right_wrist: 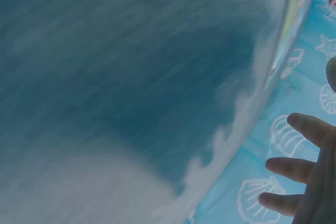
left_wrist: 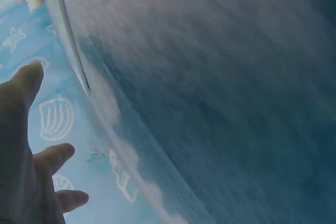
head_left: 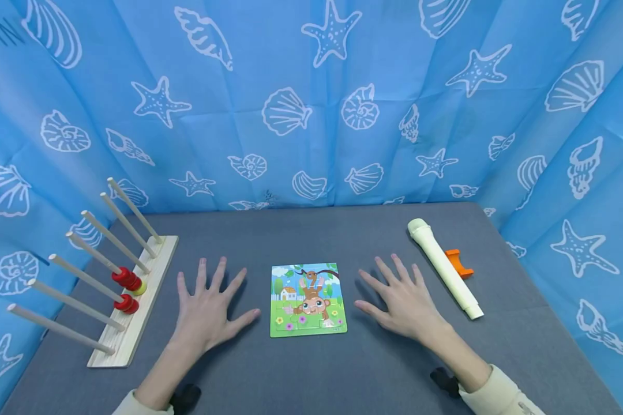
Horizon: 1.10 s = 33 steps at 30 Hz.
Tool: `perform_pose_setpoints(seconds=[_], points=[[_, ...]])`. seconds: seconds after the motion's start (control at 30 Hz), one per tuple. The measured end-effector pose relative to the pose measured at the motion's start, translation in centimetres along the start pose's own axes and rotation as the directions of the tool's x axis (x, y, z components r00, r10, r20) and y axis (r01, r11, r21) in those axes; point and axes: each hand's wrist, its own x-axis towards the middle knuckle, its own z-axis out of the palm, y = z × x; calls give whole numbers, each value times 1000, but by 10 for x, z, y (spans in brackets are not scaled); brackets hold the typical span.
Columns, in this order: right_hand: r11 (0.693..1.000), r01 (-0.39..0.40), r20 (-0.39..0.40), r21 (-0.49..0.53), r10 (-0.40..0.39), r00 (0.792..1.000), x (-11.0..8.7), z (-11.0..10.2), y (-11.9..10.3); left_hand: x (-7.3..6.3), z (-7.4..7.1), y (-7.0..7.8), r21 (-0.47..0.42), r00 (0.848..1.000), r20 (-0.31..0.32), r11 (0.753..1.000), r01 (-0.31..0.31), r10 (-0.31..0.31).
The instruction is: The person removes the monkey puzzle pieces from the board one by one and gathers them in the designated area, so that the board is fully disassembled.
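Observation:
A square jigsaw puzzle (head_left: 308, 300) with a monkey hanging upside down lies flat on the grey table between the two hands. To its left, my left hand (head_left: 207, 314) is spread palm down with straight fingers and holds nothing. On the other side, my right hand (head_left: 406, 302) is spread the same way, its fingertips pointing toward the puzzle and the back. Neither hand touches the puzzle. In the left wrist view the left hand's fingers (left_wrist: 55, 158) show at the left edge; the right wrist view has the right hand's fingers (right_wrist: 294, 169) at its right edge.
At the left stands a wooden peg rack (head_left: 135, 305) with several upright rods and a few red and yellow beads (head_left: 127, 279). A cream toy microphone (head_left: 443, 268) lies at the right beside an orange bracket-shaped piece (head_left: 459, 264). A blue seashell-print curtain (head_left: 311, 115) hangs behind the table (head_left: 311, 377).

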Motion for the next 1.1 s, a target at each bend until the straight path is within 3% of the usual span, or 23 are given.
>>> perform_pose_setpoints(seconds=[0.33,0.6,0.83,1.1], points=[[971,24,122,239,-55,991,32,3,-34,10,1,24,-170,998,50,985,-23,32],[942,44,113,333,-86,990,61,9,-61,18,2,38,-276,989,124,960,-43,80],[900,81,101,429,-137,985,82,13,-81,23,4,46,-329,986,112,941,-83,126],[879,33,193,475,-141,971,104,19,-96,25,8,48,-382,980,147,921,-68,133]])
